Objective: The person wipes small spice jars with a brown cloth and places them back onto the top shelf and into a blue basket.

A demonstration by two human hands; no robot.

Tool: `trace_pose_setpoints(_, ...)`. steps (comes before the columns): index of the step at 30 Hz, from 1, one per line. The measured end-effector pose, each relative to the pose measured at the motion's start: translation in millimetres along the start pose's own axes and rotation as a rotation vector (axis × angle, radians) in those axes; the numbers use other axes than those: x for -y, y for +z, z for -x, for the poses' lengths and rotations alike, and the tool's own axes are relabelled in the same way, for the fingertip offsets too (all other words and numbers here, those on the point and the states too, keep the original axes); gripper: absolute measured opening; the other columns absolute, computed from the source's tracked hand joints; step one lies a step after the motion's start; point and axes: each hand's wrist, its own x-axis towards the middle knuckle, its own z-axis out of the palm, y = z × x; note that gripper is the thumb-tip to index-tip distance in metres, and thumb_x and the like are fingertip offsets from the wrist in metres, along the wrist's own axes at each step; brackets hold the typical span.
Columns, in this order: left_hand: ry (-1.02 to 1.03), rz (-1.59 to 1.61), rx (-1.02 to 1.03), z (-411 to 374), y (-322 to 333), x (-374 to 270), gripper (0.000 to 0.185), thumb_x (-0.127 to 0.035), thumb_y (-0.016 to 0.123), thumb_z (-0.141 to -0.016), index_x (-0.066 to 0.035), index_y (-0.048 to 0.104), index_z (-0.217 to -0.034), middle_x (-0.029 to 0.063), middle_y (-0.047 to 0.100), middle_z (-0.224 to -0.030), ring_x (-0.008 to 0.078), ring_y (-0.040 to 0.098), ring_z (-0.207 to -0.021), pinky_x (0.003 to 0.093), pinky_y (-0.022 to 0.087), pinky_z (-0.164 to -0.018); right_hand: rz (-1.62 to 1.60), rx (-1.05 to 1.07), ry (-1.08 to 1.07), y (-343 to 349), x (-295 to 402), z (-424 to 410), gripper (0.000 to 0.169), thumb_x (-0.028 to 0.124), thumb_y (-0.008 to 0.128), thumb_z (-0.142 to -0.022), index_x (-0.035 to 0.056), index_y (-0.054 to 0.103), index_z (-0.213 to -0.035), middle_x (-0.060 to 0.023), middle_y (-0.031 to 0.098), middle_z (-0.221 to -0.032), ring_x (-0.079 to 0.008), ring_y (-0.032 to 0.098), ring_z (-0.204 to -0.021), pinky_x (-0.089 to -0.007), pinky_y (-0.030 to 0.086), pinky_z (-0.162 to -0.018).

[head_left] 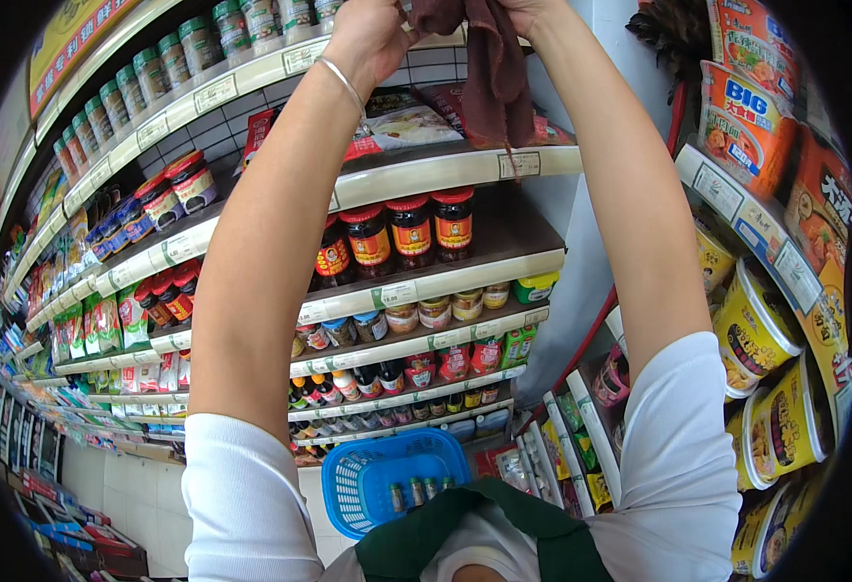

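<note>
A dark maroon cloth (498, 80) hangs at the top of the head view, in front of an upper shelf. My left hand (371, 36), with a silver bangle at the wrist, grips its bunched left part. My right hand (533, 13) holds the cloth from the other side; the picture's top edge cuts off its fingers. The cloth's loose end dangles past bagged goods (415, 120) to the price-label rail (462, 171). Left of my left hand stands a row of green-capped spice jars (196, 45).
Red-lidded sauce jars (411, 233) fill a shelf below the cloth. On the floor is a blue plastic basket (338, 502) with several small green-capped jars (417, 491). Instant noodle tubs (757, 327) crowd the right-hand shelves. A feather duster (662, 36) hangs beside a pale pillar (607, 65).
</note>
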Motion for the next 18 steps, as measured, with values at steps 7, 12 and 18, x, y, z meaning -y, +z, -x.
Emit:
trace_pose_setpoints(7, -0.028, -0.081, -0.096, 39, -5, -3, 0.021, -0.016, 0.048, -0.097, -0.01, 0.051, -0.117, 0.0006, 0.06, -0.104, 0.0155, 0.059, -0.091, 0.0411, 0.048, -0.086, 0.277, -0.225, -0.254, 46, 1, 12, 0.022, 0.017, 0.059, -0.088, -0.001, 0.067, -0.097, -0.0083, 0.068, -0.092, -0.0155, 0.064, -0.079, -0.0287, 0.05, -0.074)
trace_pose_setpoints(12, -0.095, -0.009, 0.001, 39, 14, 23, 0.022, -0.019, 0.044, -0.099, -0.016, 0.046, -0.121, -0.0003, 0.057, -0.112, 0.0184, 0.058, -0.097, 0.0507, 0.045, -0.088, 1.267, -0.609, -1.067, 76, 44, 49, 0.027, 0.016, 0.062, -0.083, 0.0025, 0.062, -0.107, -0.0176, 0.058, -0.11, -0.0305, 0.054, -0.105, -0.0375, 0.043, -0.089)
trace_pose_setpoints(18, -0.115, -0.285, -0.111, 85, 13, -12, 0.03, -0.017, 0.044, -0.098, -0.005, 0.043, -0.126, 0.0091, 0.057, -0.112, 0.0205, 0.058, -0.1, 0.0371, 0.049, -0.085, 1.292, -0.121, -0.994, 107, -20, 54, 0.033, 0.016, 0.056, -0.087, 0.0073, 0.057, -0.118, -0.0178, 0.043, -0.132, -0.0387, 0.038, -0.123, -0.0456, 0.031, -0.104)
